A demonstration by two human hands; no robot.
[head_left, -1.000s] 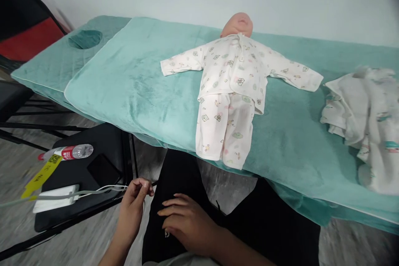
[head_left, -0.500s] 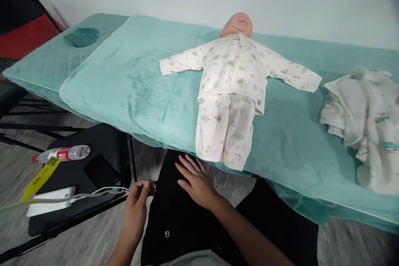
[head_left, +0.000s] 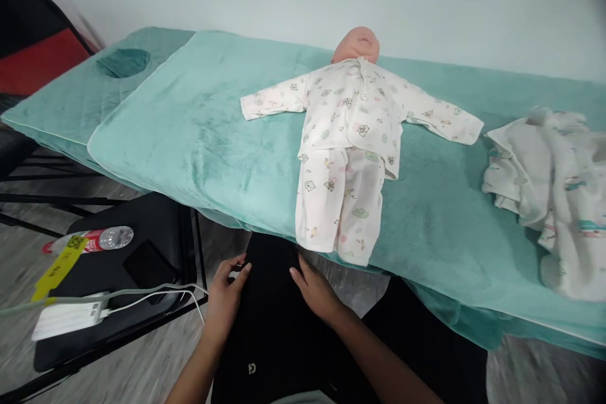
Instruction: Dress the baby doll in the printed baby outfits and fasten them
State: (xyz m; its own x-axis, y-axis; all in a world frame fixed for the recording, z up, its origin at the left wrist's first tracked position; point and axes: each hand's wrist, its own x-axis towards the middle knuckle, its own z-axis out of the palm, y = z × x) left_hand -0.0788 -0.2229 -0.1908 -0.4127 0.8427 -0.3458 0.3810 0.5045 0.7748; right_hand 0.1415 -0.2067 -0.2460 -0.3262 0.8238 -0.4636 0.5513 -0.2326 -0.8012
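Lower centre, the left hand [head_left: 226,290], grip unclear, and loosely spread right hand [head_left: 316,289] touch black trousers [head_left: 279,328]; a dressed doll [head_left: 350,113] lies upper centre, a bottle [head_left: 112,238], contents unclear, lower left.

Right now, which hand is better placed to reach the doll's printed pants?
Likely the right hand: it is close to the printed pants, whereas the left hand is across the black-clad leg, farther off and nearer the chair seat.
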